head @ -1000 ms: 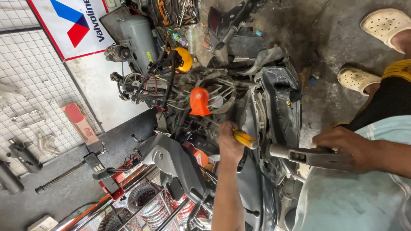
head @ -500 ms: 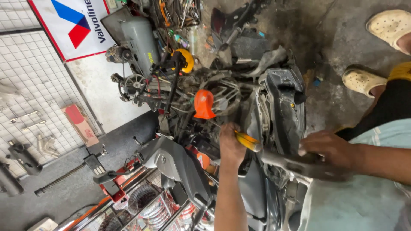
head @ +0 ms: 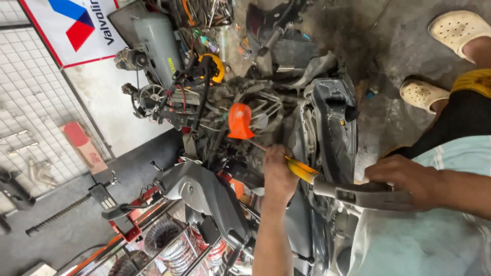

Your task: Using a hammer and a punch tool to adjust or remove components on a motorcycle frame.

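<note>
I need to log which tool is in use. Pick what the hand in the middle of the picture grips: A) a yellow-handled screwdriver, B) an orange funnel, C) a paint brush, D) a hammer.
A: the left hand is closed around a yellow-handled screwdriver, its thin shaft pointing toward the orange funnel, which stands apart from the hand.

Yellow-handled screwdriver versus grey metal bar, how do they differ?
The yellow-handled screwdriver is slim and bright, the grey metal bar thicker and dull. The screwdriver slants toward the orange plastic cone; the bar lies nearly level. The left hand holds the screwdriver, the right hand the bar. Both are hand-held.
</note>
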